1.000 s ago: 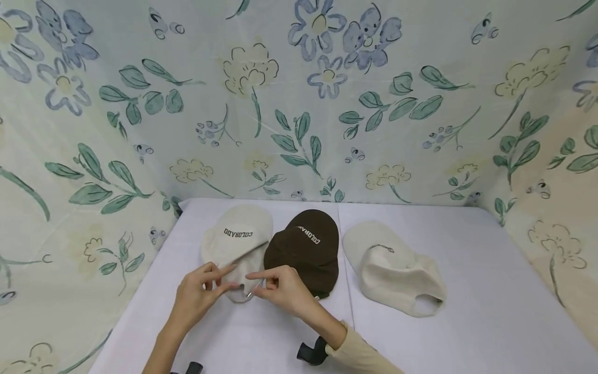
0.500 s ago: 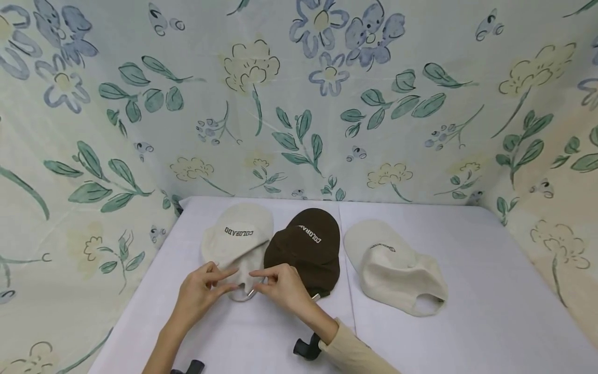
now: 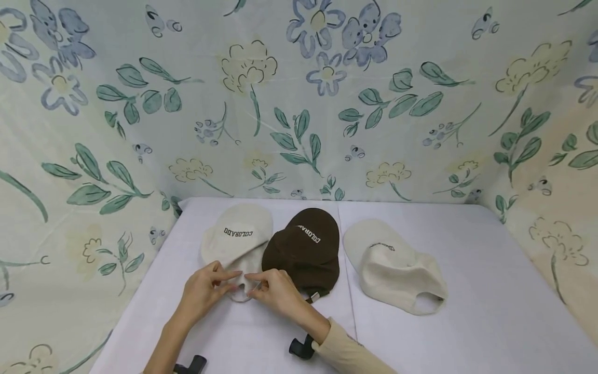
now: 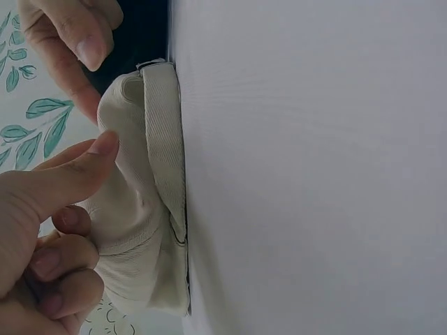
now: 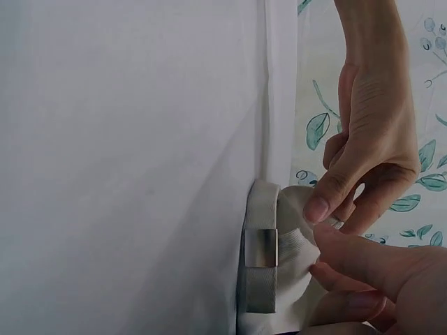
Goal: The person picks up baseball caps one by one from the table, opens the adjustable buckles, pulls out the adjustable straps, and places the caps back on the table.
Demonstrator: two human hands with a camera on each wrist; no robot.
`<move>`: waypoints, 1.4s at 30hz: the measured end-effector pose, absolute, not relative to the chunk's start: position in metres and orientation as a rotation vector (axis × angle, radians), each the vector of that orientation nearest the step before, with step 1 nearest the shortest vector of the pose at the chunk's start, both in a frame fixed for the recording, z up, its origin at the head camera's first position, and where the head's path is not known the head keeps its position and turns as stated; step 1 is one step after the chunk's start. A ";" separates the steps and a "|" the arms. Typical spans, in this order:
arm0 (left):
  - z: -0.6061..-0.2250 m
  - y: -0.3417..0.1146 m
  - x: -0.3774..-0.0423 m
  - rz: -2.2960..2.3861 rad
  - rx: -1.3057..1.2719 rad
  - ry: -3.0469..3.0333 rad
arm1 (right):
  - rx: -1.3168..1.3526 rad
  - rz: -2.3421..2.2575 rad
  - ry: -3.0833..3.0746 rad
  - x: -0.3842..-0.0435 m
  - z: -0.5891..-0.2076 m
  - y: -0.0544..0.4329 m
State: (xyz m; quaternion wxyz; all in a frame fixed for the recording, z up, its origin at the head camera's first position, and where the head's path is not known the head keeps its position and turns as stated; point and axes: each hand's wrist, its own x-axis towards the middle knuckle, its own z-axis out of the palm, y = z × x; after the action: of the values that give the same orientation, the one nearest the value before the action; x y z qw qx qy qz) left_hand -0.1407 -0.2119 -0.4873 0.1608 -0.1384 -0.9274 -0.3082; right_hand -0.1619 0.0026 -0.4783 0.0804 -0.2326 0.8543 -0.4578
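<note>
Three baseball caps lie in a row. The cream cap at left [image 3: 243, 223] has COLORADO lettering, upside down to me. My left hand [image 3: 202, 291] pinches the fabric at its back opening between thumb and index finger. From the other side my right hand [image 3: 277, 292] pinches the same back edge, its fingertips close to the left ones. The other fingers of the left hand are curled. In the right wrist view the cap's back strap [image 5: 262, 202] carries a metal buckle [image 5: 261, 248], which the right hand hides in the head view.
The dark brown cap [image 3: 303, 254] sits right beside the cream one, its strap buckle [image 3: 314, 297] by my right wrist. Another cream cap [image 3: 397, 275] lies farther right on the white-covered table [image 3: 490, 291]. Flowered cloth [image 3: 299, 104] hangs behind and at both sides.
My right hand has shifted slightly left and down, its fingertips nearer the left ones. The cream cap's buckle is now covered, while the brown cap's buckle shows more. The caps stay about in place.
</note>
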 end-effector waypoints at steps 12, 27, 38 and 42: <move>-0.494 -0.215 -0.147 -0.707 -0.488 -2.572 | -0.693 -1.362 2.613 -0.165 -0.486 0.001; -0.498 -0.219 -0.153 -0.734 -0.581 -2.526 | -0.688 -1.308 2.660 -0.166 -0.490 -0.001; -0.494 -0.220 -0.152 -0.912 -0.554 -2.547 | -0.656 -1.340 2.684 -0.166 -0.491 -0.002; -0.491 -0.219 -0.153 -0.985 -0.579 -2.514 | -0.699 -1.413 2.688 -0.167 -0.493 -0.002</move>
State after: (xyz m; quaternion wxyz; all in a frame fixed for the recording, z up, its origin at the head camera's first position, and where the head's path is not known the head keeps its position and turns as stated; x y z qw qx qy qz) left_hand -0.1528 -0.2195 -0.4915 0.1888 -0.2058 -0.8941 -0.3502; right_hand -0.1665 -0.0024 -0.4930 0.0129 -0.2244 0.8625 -0.4534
